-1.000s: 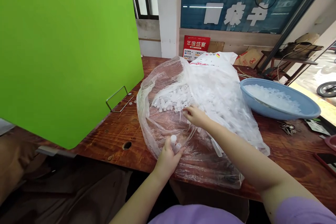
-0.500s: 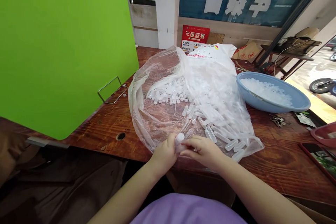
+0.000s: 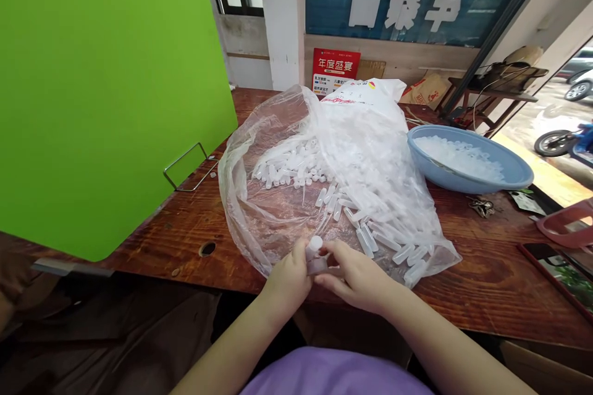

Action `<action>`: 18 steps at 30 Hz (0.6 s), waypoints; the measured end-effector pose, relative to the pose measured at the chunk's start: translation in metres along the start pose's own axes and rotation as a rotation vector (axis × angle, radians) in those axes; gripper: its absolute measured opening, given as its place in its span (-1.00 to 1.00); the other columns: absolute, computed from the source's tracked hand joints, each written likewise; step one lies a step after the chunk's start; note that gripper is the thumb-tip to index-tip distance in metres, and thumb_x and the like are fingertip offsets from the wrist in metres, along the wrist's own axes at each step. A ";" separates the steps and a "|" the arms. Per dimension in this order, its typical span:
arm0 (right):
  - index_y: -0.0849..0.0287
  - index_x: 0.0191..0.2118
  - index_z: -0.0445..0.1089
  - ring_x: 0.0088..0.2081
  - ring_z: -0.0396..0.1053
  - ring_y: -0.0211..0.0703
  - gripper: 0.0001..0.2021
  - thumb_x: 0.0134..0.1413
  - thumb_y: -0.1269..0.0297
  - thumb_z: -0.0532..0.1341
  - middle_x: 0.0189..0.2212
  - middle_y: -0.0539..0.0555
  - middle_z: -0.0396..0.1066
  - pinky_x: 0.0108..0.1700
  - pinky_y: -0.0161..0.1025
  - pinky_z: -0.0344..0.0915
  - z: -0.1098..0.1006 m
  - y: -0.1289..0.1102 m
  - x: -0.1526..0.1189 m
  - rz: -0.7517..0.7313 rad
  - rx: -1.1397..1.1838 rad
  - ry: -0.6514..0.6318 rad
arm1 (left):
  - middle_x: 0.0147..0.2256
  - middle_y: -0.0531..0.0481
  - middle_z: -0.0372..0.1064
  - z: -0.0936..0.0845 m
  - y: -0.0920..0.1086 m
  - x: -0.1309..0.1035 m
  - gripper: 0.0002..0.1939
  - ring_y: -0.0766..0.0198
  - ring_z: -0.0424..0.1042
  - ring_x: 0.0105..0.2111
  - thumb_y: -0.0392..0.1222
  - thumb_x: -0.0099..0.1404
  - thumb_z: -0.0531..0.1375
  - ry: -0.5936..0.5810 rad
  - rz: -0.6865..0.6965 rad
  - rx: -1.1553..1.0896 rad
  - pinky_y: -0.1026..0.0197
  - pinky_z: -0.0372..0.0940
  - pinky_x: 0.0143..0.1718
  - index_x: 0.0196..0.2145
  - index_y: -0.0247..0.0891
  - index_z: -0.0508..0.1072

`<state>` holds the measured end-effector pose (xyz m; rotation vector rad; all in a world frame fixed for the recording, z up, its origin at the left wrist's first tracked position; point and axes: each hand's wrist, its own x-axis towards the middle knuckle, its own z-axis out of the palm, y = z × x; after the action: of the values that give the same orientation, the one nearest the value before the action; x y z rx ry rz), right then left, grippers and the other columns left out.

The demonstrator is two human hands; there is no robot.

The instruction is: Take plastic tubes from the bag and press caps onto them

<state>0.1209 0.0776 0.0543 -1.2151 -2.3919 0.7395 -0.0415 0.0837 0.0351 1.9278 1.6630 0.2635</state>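
Low in the centre, at the table's front edge, my left hand (image 3: 288, 274) is closed around a small translucent bottle (image 3: 317, 254) with a white cap on top. My right hand (image 3: 354, 274) has its thumb and fingers at the bottle's right side, pinched on a small clear piece that is partly hidden. Beyond the hands a clear plastic bag (image 3: 236, 197) lies spread on the table, with a heap of white capped pieces (image 3: 296, 166) on its left. Translucent tubes (image 3: 365, 239) spill out on its right side.
A blue basin (image 3: 467, 182) of translucent pieces stands on the right of the wooden table (image 3: 482, 278). Keys (image 3: 482, 207) and a phone (image 3: 556, 274) lie near it. A green board (image 3: 111, 99) with a wire stand fills the left. A red sign (image 3: 336, 65) stands behind.
The camera view has shifted slightly, so the scene sits a little further left. My right fingers have parted a bit from the bottle, and a clear piece shows between them.
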 end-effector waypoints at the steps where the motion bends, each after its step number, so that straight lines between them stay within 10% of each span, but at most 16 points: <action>1: 0.21 -0.15 0.26 -0.24 0.33 -0.15 -0.83 0.15 0.32 0.06 -0.26 0.14 0.36 -0.21 -0.25 0.25 -0.001 0.000 0.001 -0.064 -0.002 -0.011 | -0.27 -0.20 0.44 0.001 -0.001 -0.001 -0.73 -0.07 0.45 -0.21 -0.22 0.19 0.08 0.000 -0.001 -0.009 0.13 0.26 -0.33 -0.14 -0.25 0.19; 11: 0.17 -0.24 0.35 -0.35 0.37 -0.29 -0.84 0.15 0.22 0.12 -0.36 -0.03 0.43 -0.34 -0.40 0.25 -0.004 -0.006 0.017 0.083 0.212 -0.172 | -0.31 -0.13 0.42 0.011 -0.026 -0.019 -0.78 0.03 0.44 -0.26 -0.23 0.17 0.03 0.080 0.033 -0.068 0.13 0.27 -0.29 -0.19 -0.24 0.20; 18: 0.27 -0.04 0.29 -0.09 0.31 -0.10 -0.75 0.24 0.28 0.03 -0.07 0.18 0.31 -0.09 -0.09 0.27 -0.053 0.060 0.124 0.309 -0.341 -0.004 | -0.35 0.09 0.36 0.011 -0.053 -0.057 -0.72 0.27 0.34 -0.33 -0.14 -0.01 0.22 -0.632 -0.094 -0.544 0.26 0.24 -0.27 -0.30 -0.21 0.35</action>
<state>0.1169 0.2247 0.0705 -1.7482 -2.4295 0.4231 -0.0926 0.0294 0.0095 1.3299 1.1079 0.0460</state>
